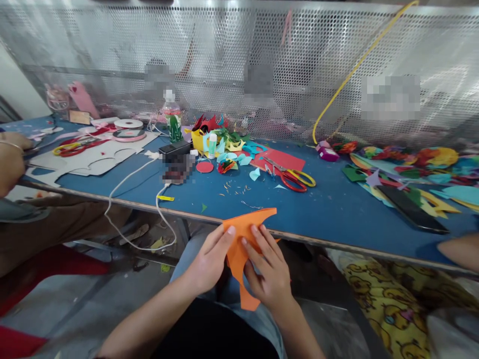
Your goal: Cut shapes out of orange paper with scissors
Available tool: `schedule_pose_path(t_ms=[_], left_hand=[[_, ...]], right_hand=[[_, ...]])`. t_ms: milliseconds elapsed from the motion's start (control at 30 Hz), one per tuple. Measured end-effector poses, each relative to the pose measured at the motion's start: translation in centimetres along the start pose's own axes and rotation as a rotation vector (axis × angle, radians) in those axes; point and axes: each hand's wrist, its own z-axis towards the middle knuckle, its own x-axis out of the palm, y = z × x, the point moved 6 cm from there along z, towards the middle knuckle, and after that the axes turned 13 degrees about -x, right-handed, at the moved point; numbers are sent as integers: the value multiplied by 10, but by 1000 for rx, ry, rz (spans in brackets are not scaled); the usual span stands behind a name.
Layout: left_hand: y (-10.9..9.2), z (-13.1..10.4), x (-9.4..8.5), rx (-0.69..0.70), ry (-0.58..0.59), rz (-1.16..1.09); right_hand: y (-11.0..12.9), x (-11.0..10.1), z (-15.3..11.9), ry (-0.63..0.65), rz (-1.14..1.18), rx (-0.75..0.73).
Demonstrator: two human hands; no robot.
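An orange sheet of paper (239, 249) with cut, curved edges is held over my lap, its top near the table's front edge. My left hand (209, 257) grips its left side, thumb on top and the other fingers hidden underneath. From the right, my right hand (269, 267) holds the paper with its fingertips laid on the surface; its thumb is mostly hidden. Beyond the paper on the blue table (179, 199) lie red-and-yellow-handled scissors (294, 178), a red sheet (280, 158) and a glue stick (212, 146).
A bottle (173, 119) and a black box (175, 149) with white cables stand behind. Colourful paper scraps and a dark phone (413, 209) lie right. White card (93, 157) and another pair of scissors (78, 145) lie left. Other people's arms (13, 159) reach in at both sides.
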Motion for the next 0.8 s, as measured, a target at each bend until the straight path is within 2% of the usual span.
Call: schedule_pose_path(t_ms=[100, 200, 233, 333, 400, 433, 500, 567, 800], left_hand=[[-1, -1, 7, 4, 70, 8], [-4, -1, 5, 38, 45, 73], [-5, -1, 2, 51, 29, 101], [-9, -2, -6, 86, 9, 187], [-13, -4, -9, 120, 25, 284], [-16, -5, -9, 142, 43, 346], [-19, -8, -7, 179, 84, 461], [-21, -11, -5, 207, 118, 559], [-25, -13, -2, 311, 225, 688]], right_hand=[[0, 1, -1, 4, 3, 18], [1, -3, -1, 25, 24, 33], [1, -7, 0, -3, 66, 54], [-8, -28, 0, -238, 204, 211], [-22, -41, -3, -427, 306, 434], [-31, -42, -4, -468, 368, 555], [-45, -36, -6, -472, 570, 782], [-53, -28, -5, -421, 721, 904], [-58, -19, -15, -440, 832, 1023]])
